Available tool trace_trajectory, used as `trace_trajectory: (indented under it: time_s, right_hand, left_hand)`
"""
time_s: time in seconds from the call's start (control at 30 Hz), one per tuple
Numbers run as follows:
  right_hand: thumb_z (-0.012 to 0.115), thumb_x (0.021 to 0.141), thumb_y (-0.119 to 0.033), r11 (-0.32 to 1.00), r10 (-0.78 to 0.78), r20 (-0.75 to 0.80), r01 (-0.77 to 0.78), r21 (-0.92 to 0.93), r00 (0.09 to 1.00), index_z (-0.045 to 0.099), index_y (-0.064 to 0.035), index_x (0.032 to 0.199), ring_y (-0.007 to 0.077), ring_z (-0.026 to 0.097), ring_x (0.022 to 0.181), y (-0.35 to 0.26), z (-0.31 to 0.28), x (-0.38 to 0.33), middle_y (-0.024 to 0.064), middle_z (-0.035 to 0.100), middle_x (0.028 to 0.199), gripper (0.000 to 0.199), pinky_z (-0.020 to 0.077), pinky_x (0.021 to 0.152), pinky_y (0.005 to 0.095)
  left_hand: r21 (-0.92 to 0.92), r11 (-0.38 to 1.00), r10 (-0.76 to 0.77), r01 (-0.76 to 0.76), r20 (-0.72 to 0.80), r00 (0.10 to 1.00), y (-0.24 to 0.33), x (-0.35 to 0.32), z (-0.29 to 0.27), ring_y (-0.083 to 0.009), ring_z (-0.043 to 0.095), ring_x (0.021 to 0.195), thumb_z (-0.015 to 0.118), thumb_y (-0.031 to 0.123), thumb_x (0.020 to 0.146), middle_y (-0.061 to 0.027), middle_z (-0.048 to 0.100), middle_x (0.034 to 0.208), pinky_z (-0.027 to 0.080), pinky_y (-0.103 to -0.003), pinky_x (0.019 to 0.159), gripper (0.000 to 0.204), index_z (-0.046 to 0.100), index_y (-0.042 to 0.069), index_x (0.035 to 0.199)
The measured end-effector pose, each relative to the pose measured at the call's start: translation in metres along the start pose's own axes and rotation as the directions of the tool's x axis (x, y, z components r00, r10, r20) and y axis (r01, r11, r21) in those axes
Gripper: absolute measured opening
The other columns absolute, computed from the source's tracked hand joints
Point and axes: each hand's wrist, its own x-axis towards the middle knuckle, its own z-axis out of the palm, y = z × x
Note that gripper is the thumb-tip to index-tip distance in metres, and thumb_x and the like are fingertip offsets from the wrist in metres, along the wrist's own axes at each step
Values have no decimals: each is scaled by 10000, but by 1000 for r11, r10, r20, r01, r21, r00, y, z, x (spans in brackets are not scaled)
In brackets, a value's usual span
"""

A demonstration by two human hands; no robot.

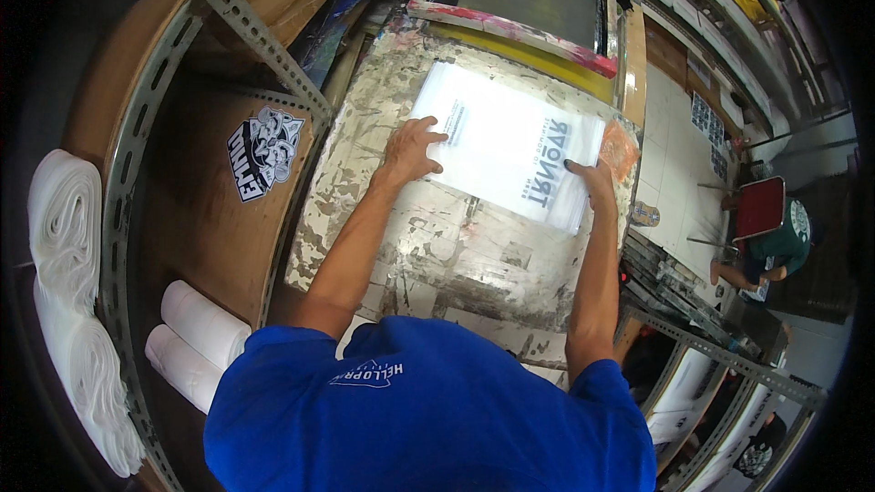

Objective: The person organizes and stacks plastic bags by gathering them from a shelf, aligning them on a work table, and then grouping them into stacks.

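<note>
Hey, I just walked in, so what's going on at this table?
A person in a blue shirt is handling a stack of white printed sheets on a stained worktable. The left grip has fingers spread at the stack's left side; the right grip is at its right side, thumb on top. The stack lies flat, with a framed screen beyond it.

Paint-stained table (424, 241); white printed sheets (497, 132) stacked on top.
</note>
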Motion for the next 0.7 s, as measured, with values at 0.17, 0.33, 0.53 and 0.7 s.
trace_trajectory:
  time_s: [0.17, 0.33, 0.53, 0.7]
  right_hand:
    - [811, 747, -228, 674, -621, -271, 324, -663, 735, 410, 53, 1370, 409, 483, 1254, -20, 49, -42, 276, 507, 1340, 792, 401, 1040, 439]
    - [503, 934, -523, 337, -498, 269, 470, -816, 825, 285, -25, 1504, 426, 154, 1459, 8, 168, -70, 198, 220, 1583, 787, 119, 1145, 632]
    - [417, 968, -542, 324, -534, 96, 308, -895, 840, 313, 97, 1450, 447, 198, 1439, 60, 124, -67, 278, 297, 1524, 807, 81, 1162, 597]
    - [626, 897, -392, 469, -699, 44, 504, -725, 714, 504, 86, 1289, 459, 490, 1203, 44, 74, -90, 283, 559, 1272, 630, 289, 1105, 549]
  left_hand:
    - [-19, 999, -43, 43, 5, 999, -4, -10, 7, -251, 435, 1310, 903, 205, 568, -38, 496, 1407, 399, -408, 1067, 620, 711, 201, 1158]
    - [-15, 998, -64, 65, 25, 998, -6, -5, 2, -254, 421, 1335, 892, 178, 569, -42, 485, 1435, 396, -415, 1083, 651, 699, 207, 1191]
    - [7, 997, -82, 81, 27, 996, 3, -8, 8, -257, 410, 1343, 884, 188, 591, -50, 480, 1440, 381, -423, 1089, 633, 696, 205, 1195]
    - [-18, 999, 39, -39, -6, 999, 1, 6, 24, -298, 418, 1339, 898, 161, 553, -101, 468, 1453, 369, -394, 1108, 684, 693, 182, 1206]
